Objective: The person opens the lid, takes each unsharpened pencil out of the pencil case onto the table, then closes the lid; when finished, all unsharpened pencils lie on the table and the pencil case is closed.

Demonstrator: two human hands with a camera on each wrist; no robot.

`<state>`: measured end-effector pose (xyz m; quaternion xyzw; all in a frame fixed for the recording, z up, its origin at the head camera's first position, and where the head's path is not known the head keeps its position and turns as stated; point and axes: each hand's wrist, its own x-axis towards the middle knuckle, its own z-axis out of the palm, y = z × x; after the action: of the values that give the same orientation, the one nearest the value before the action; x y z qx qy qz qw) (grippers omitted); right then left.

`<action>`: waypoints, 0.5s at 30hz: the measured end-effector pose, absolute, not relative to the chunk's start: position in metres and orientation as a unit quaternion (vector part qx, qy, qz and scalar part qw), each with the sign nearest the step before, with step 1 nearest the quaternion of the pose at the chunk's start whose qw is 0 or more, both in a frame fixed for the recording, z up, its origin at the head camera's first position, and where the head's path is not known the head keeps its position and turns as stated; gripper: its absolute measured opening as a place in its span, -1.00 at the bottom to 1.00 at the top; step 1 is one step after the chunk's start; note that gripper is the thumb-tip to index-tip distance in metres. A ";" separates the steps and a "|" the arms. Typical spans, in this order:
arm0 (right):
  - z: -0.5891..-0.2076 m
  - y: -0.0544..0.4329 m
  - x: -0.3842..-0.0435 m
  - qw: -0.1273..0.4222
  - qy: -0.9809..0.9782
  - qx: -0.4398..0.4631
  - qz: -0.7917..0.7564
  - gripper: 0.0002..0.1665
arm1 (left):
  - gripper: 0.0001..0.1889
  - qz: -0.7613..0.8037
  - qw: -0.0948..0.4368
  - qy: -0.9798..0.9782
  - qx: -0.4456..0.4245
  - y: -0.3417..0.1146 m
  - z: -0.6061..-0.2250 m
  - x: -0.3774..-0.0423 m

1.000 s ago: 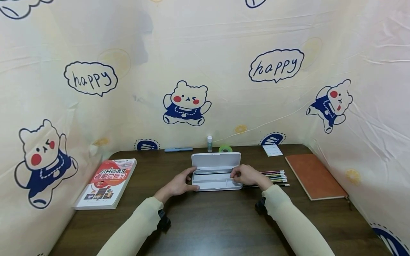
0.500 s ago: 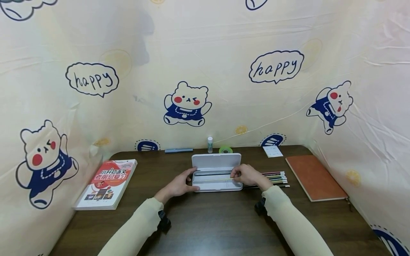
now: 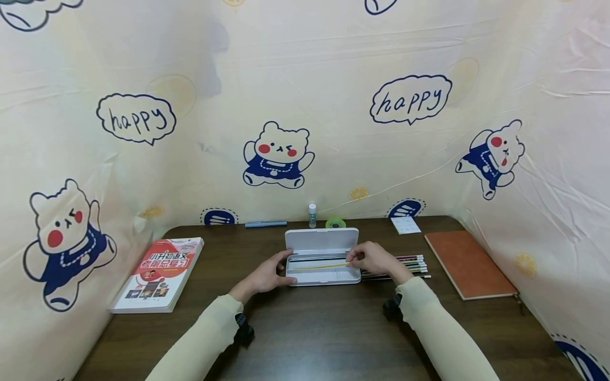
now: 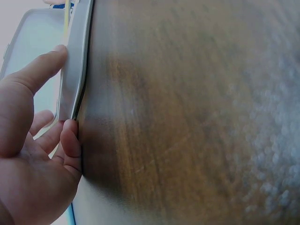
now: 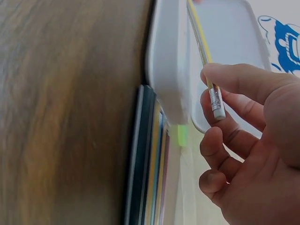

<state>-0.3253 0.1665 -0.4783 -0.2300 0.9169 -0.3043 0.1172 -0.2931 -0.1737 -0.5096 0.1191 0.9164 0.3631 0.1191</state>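
A white pencil case point(image 3: 322, 241) lies on the table with its lid raised at the back. The left hand point(image 3: 263, 272) grips its left end, thumb at the front edge and fingers behind the end wall, as the left wrist view also shows. Over the case's right half, the right hand point(image 3: 374, 260) pinches a yellow pencil point(image 5: 202, 40) between thumb and fingers near its white eraser end. That pencil points left across the case's tray. Dark pencils point(image 3: 305, 259) lie along the back of the tray. Several more pencils point(image 3: 414, 263) lie on the table right of the case, partly behind the right hand.
A red and white book point(image 3: 159, 272) lies at left and a brown notebook point(image 3: 469, 263) at right. Along the back edge are a blue pen point(image 3: 265, 224), a glue stick point(image 3: 312, 216), green tape point(image 3: 335, 223) and a white card point(image 3: 406, 224).
The right hand has moved slightly right and up, raising the yellow pencil, which now shows above the tray. The left hand keeps its place on the case.
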 end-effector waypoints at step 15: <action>-0.473 0.220 -0.317 0.089 0.907 -0.252 -0.326 -0.93 | -0.07 0.367 0.122 0.914 0.125 -0.173 -0.508 -0.291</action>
<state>-0.3174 0.2198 -0.4731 -0.2520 0.9068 -0.3260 0.0894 -0.2910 -0.1725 -0.5080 0.1246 0.9139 0.3667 0.1219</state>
